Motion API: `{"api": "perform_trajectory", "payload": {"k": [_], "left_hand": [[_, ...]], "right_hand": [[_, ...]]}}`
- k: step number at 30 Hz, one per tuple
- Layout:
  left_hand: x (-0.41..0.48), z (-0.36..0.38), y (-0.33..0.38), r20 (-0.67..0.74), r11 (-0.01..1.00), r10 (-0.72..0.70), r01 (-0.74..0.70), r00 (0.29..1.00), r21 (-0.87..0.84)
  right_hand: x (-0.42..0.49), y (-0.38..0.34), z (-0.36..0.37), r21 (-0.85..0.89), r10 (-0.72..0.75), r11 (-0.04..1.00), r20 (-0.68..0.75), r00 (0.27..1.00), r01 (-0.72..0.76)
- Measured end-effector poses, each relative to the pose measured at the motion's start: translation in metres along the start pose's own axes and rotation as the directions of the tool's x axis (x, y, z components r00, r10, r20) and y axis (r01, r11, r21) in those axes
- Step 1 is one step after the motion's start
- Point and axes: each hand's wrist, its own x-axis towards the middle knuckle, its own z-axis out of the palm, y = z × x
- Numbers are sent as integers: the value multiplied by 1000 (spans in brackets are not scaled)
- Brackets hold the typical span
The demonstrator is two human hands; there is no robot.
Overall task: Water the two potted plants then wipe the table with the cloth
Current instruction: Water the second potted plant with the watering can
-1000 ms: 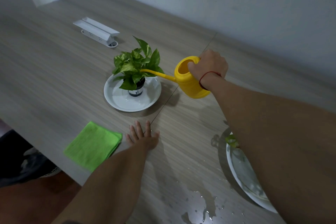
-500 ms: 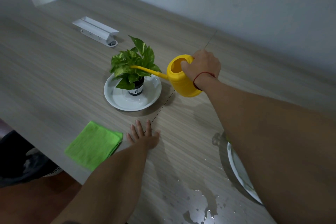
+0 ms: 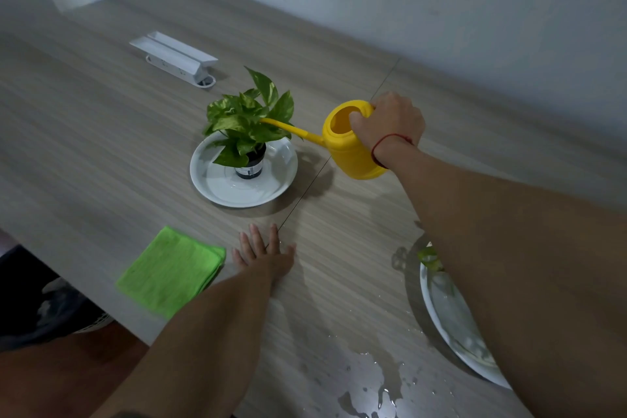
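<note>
1. Potted plant [image 3: 249,119]: it stands in a small black pot [image 3: 251,167] at the middle of a white plate [image 3: 217,188], about mid-table and just left of the seam in the wooden table [image 3: 101,132].
2. The yellow watering can [image 3: 349,153] is held in the air just right of that plate. It tilts to the left, and its thin spout [image 3: 288,127] reaches in among the leaves. Whether water is running cannot be told.
3. The right hand [image 3: 390,122] grips the can at its far right side, with the fingers curled round the handle. A red thread [image 3: 390,141] circles the wrist.
4. The left hand [image 3: 268,256] lies flat on the table, nearer than the plate. Its fingers are straight and spread, and it holds nothing.
5. The green cloth [image 3: 173,270] lies folded just left of the left hand, close to the table's near edge.
6. A second white plate [image 3: 451,319] sits at the near right, mostly hidden by the right forearm. A bit of green leaf [image 3: 429,258] shows at its far end.
7. A puddle [image 3: 366,383] spreads on the table near the bottom, between the two forearms.
8. A white socket box [image 3: 176,58] lies at the far left.
</note>
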Motion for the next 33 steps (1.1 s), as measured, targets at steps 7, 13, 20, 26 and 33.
{"api": "perform_trajectory", "payload": {"k": [7, 13, 20, 26, 33], "left_hand": [[0, -1, -1, 12, 1000, -1, 1, 1000, -2], [-3, 0, 2, -12, 1000, -11, 11, 1000, -10], [-7, -1, 1, -29, 1000, 7, -8, 1000, -19], [-6, 0, 1, -28, 1000, 8, -8, 1000, -13], [-4, 1, 0, -27, 1000, 2, -2, 1000, -11]], "right_hand": [[-3, -9, 1, 16, -69, 998, 25, 997, 69], [0, 3, -1, -18, -46, 999, 28, 999, 47], [2, 2, -4, 7, -25, 1000, -3, 1000, 25], [0, -2, -10, 18, -79, 997, 23, 997, 79], [1, 2, -11, -17, -88, 996, 38, 995, 89]]}}
